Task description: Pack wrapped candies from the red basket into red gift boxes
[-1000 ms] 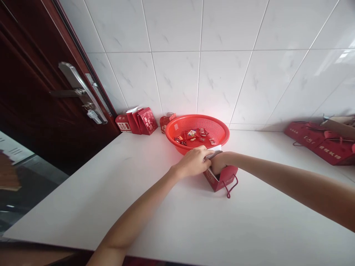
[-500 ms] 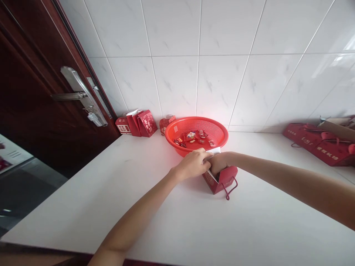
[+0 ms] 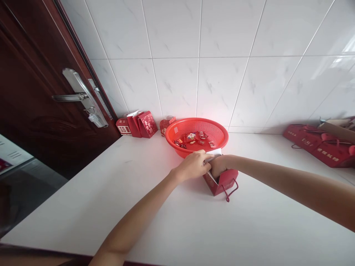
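A small red gift box (image 3: 227,181) with a dark red cord handle stands on the white table, its top flaps apart. My left hand (image 3: 195,164) grips the box's left edge, thumb and fingers closed over the rim by a white inner flap. Inside the opening is my right hand (image 3: 220,165), its fingers hidden by the box walls, so what they hold, if anything, does not show. Just behind the box sits a red plastic basket (image 3: 169,139) with several wrapped candies (image 3: 202,135) and a peanut in its bottom.
Several red boxes (image 3: 148,123) stand against the tiled wall at the left, with a smaller red box (image 3: 164,126) beside the basket. More red gift boxes (image 3: 313,144) lie at the right. A dark wooden door (image 3: 33,92) borders the table on the left.
The view has tilted very slightly. Both hands stay at the box, and my right hand remains inside it with hardly any shift.
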Demonstrator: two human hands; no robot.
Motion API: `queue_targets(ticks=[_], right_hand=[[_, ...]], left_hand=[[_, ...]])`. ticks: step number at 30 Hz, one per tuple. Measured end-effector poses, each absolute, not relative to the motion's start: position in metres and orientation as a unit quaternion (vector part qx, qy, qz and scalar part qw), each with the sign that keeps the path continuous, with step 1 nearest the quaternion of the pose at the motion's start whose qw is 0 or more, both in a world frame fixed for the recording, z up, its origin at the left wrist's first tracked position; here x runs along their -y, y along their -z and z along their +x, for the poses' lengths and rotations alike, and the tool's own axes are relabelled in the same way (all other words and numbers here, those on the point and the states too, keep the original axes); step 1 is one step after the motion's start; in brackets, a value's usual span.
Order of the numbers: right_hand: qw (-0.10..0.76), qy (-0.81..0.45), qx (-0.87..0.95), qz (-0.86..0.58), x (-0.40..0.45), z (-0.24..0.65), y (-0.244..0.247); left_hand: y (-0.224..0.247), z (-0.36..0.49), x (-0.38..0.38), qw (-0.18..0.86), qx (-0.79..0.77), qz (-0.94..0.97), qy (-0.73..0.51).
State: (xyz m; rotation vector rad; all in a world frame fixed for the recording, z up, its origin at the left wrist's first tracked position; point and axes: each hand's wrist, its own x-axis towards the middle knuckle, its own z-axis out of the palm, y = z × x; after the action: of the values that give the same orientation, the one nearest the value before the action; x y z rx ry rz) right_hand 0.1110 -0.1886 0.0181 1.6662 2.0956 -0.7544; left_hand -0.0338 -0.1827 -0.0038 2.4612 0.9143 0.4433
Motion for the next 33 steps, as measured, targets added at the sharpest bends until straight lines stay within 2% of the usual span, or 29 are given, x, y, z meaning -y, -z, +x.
queue_targets(ticks=[7,21,33], right_hand=[[0.219,0.282,-0.71,0.608,0.1907,0.1086,-0.0231],[0.224,0.283,-0.687,0.631,0.1887,0.1085,-0.0224],[0.183,0.294,-0.678,0.648,0.1893,0.1164,-0.0158]], left_hand=[[0.0041,-0.0335,0.1817,0.243,-0.32,0.9,-0.167],[0.0046,-0.0335,0.1826,0.239,-0.317,0.903,-0.163],[0.0021,-0.0332,0.1849,0.22,-0.324,0.908,-0.146]])
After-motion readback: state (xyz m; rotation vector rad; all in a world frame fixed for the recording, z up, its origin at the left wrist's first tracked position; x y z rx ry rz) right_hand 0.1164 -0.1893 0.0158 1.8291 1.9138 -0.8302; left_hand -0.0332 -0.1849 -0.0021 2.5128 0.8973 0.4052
